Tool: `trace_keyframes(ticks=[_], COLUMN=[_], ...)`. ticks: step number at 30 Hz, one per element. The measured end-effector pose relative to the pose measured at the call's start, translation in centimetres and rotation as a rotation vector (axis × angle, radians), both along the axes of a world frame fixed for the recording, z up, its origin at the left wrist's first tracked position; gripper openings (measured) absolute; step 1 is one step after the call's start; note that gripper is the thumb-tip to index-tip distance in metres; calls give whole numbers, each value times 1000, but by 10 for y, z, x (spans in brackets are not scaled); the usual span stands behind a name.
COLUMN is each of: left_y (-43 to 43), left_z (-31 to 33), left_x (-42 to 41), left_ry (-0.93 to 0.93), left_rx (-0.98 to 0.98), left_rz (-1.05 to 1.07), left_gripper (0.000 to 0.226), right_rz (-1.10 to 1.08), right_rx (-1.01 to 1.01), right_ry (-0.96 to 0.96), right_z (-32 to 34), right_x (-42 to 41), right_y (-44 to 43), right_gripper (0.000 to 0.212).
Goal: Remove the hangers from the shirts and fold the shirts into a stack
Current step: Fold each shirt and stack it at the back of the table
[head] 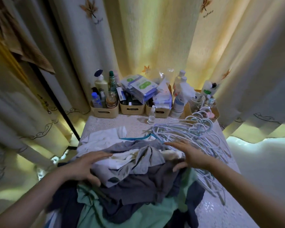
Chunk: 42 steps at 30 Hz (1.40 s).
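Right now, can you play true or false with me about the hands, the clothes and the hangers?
1. The left hand and the right hand are at the two sides of the pile of clothes. True.
2. The hangers lie in a heap to the left of the clothes. False: the heap is on the right side.
3. Three beige bins full of bottles and packets stand at the back of the table. True.
4. The right hand is gripping a hanger. False: its fingers are spread out straight and grip nothing.
5. A small clear bottle stands upright in front of the bins. True.
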<state>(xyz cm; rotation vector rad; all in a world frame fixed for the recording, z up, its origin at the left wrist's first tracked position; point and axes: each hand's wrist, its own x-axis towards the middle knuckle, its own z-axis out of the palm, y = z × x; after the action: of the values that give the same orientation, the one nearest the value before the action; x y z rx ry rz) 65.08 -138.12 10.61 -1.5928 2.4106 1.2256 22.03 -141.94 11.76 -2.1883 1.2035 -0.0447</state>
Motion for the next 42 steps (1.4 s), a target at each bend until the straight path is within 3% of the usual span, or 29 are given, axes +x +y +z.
trace_keyframes(ticks=[1, 3, 5, 7, 10, 14, 17, 19, 23, 27, 29, 31, 33, 35, 39, 42], left_y=[6, 20, 36, 46, 48, 38, 26, 12, -32, -54, -48, -36, -27, -22, -29, -36], left_z=[-2, -13, -27, -37, -49, -32, 1, 31, 76, 55, 30, 10, -1, -8, -6, -6], left_x=[8, 10, -4, -17, -24, -24, -12, -3, 17, 16, 10, 3, -3, -9, -16, -19], left_ry=[-120, -369, -512, -524, -373, -140, 1, 114, 81, -94, -169, -199, -117, -48, -328, -372], left_rx=[-32, -102, -166, -373, -537, -326, -266, -242, -119, 26, -14, -152, -277, -362, -546, -510], left_rz=[-98, -237, -250, -195, 1, 464, 561, 604, 528, 764, 865, 879, 820, 661, 176, -91], left_gripper=[124, 143, 146, 141, 101, 43, 18, 8, 13, 48, 62, 68, 62, 61, 80, 54], right_rz=[127, 286, 338, 324, 200, -42, -124, -143, -164, -399, -557, -611, -489, -312, -230, -161], right_rx=[27, 55, 47, -37, -104, 95, 186, 199, 312, 86, -26, -49, -33, -50, -140, -262], right_ry=[100, 290, 410, 453, 357, 1, -188, -224, -194, 10, 65, -81, -147, -73, 41, 158], right_z=[-3, -20, -38, -49, -52, -32, 6, 30, 64, 46, 23, 6, -2, -8, -13, -13], right_x=[7, 22, 37, 46, 48, 48, 48, 51, 59, 66, 69, 73, 73, 70, 69, 82], right_y=[-1, 3, 7, 8, 4, -6, -27, -45, -87, -111, -101, -81, -61, -48, -43, -46], right_gripper=[115, 132, 133, 122, 86, 40, 14, 14, 21, 35, 35, 33, 28, 29, 42, 55])
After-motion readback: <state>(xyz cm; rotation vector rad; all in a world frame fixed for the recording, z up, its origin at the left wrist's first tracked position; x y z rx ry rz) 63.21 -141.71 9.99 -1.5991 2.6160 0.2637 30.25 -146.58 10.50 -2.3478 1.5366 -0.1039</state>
